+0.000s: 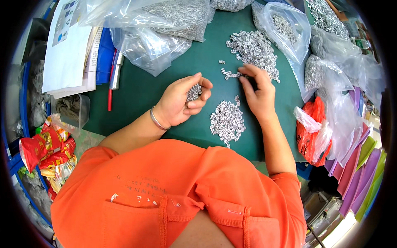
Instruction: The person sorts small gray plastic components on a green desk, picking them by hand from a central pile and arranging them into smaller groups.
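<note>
My left hand (182, 99), with a metal bangle at the wrist, is cupped around a clump of small silvery metal pieces (193, 92). My right hand (259, 89) reaches over the green tabletop, thumb and forefinger bent toward each other at the end of a short row of the same pieces (230, 74). Whether a piece sits between those fingertips is too small to make out. A large loose pile (255, 51) lies just beyond this hand, and a smaller pile (227, 122) lies nearer my body, between my forearms. One little group (222, 62) rests apart from them.
Clear plastic bags of similar pieces (182, 18) fill the far side, with another open bag (289, 25) at right. Papers (68, 49), a red pen (110, 89) and a silver marker (117, 70) lie left. A red plastic bag (314, 132) sits at the right edge.
</note>
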A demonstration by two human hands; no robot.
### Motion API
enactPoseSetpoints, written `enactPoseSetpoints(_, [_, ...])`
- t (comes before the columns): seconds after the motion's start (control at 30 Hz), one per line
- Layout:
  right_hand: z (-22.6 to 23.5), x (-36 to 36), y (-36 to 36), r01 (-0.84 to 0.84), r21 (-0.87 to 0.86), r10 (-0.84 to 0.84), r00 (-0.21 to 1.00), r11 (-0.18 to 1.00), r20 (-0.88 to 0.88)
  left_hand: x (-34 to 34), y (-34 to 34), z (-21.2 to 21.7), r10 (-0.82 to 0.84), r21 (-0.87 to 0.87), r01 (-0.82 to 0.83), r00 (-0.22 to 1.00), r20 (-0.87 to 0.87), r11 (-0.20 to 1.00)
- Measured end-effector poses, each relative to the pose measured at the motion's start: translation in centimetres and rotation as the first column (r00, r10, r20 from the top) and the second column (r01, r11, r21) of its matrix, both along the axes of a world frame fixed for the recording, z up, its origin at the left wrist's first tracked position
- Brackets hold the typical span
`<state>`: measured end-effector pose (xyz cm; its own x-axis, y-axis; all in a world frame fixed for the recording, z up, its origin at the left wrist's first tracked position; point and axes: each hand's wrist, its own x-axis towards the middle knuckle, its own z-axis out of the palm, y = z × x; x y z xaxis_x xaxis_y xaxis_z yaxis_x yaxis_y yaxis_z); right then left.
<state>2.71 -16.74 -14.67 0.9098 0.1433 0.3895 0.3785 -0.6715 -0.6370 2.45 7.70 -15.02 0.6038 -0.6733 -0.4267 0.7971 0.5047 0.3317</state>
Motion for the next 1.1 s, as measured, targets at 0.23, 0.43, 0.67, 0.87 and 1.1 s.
enactPoseSetpoints(0.23, [-0.3,-0.4,-1.1,0.098,0.144,-0.097,0.995,0.985,-0.013,0.0,0.1,-0.2,-0.002,-0.041,0.002,1.0,0.005,0.999])
enactPoseSetpoints(0.43, [0.0,0.1,-0.4,-0.029,-0.101,0.033,0.998,0.994,0.045,0.0,0.1,0.1,-0.001,-0.014,0.001,1.0,-0.009,1.0])
enactPoseSetpoints(0.67, [1.3,0.0,1.3,0.13,0.287,-0.12,0.991,0.949,-0.054,0.1,-0.1,0.0,-0.026,-0.019,0.026,1.0,0.008,0.999])
enactPoseSetpoints(0.87, [2.8,-0.5,3.4,-0.139,0.13,0.129,0.988,0.982,0.082,0.0,-0.1,0.8,0.015,0.039,-0.015,1.0,0.009,0.999])
enactPoseSetpoints(1.1, [1.0,-0.7,-1.0,0.086,0.051,-0.085,0.996,0.995,-0.017,0.1,0.2,-0.3,-0.002,-0.066,0.001,1.0,-0.019,0.998])
